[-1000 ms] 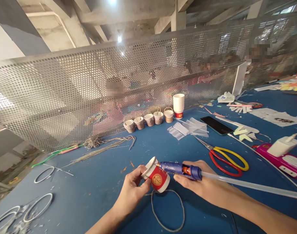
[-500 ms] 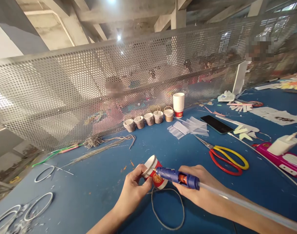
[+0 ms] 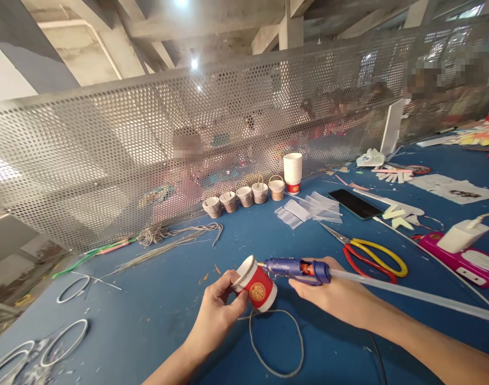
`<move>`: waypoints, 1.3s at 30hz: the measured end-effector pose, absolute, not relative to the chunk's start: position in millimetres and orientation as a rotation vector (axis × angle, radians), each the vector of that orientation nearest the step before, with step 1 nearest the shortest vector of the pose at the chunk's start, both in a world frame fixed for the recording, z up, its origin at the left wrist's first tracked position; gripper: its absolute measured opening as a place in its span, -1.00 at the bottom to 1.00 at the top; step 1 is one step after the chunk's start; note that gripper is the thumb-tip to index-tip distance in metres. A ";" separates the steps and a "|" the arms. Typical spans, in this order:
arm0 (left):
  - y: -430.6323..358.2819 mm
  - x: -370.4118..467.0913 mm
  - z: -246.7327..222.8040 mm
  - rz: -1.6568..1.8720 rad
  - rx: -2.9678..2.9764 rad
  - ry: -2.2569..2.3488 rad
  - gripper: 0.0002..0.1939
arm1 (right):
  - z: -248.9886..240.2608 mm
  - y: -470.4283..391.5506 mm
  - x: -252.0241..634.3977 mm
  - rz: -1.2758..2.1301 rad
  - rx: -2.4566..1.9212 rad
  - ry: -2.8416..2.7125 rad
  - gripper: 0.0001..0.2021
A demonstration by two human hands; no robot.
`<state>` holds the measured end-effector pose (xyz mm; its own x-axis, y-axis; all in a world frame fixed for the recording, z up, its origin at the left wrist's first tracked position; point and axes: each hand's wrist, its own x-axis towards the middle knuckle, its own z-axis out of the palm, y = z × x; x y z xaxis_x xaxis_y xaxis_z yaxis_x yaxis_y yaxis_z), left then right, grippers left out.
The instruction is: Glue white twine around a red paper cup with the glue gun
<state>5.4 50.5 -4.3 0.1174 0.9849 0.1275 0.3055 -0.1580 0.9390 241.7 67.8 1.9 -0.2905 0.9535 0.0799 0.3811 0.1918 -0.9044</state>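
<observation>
My left hand (image 3: 223, 309) is closed on a red and white paper cup (image 3: 261, 286), pinching it near the rim. The cup tilts with its mouth up and to the left. A thin grey cord (image 3: 302, 353) runs from beside the cup and loops on the table below. In my right hand (image 3: 332, 291) is a blue hot glue gun (image 3: 292, 269) with a long clear glue stick (image 3: 408, 293) coming out of its back. The gun's nozzle is close to the cup's rim; whether it touches cannot be made out.
Several cord-wrapped small cups (image 3: 245, 197) line the perforated screen (image 3: 108, 144) beside a cup stack (image 3: 293, 171). Clear strips (image 3: 308, 208), a phone (image 3: 354, 204), scissors (image 3: 372, 256) and a pink power strip (image 3: 464, 262) lie right; a cord bundle (image 3: 152, 233) and rings (image 3: 63, 342) left.
The glue gun has shifted right and up along the cup's rim, uncovering more of the cup's red front. My left hand keeps its hold in nearly the same place.
</observation>
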 end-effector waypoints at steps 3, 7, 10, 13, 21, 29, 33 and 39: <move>52.6 2.5 -1.5 1.136 1.524 1.337 -0.81 | -2.4 81.0 245.3 1.112 -1.297 -1.750 -0.72; 54.9 1.6 1.7 1.183 1.452 1.425 -0.77 | -13.8 101.5 241.4 1.058 -1.407 -1.749 -0.60; 55.4 3.2 2.7 1.186 1.446 1.480 -0.74 | -24.3 112.6 235.0 0.690 -1.565 -1.928 -0.65; 55.2 4.7 3.5 1.165 1.468 1.488 -0.71 | -31.2 117.1 230.9 0.481 -1.646 -2.038 -0.67; 52.7 4.7 10.0 1.129 1.499 1.438 -0.82 | -32.0 94.5 264.3 0.422 -1.581 -1.993 -0.72; 50.7 8.4 9.0 1.226 1.499 1.420 -0.82 | -26.9 25.9 276.9 0.435 -1.465 -2.125 -0.85; 43.7 12.6 12.4 1.217 1.519 1.415 -0.77 | -9.7 25.6 231.1 0.387 -1.041 -2.184 -0.89; 35.0 13.6 14.5 1.204 1.627 1.404 -0.79 | -3.5 55.5 184.8 0.121 -0.894 -2.083 -0.94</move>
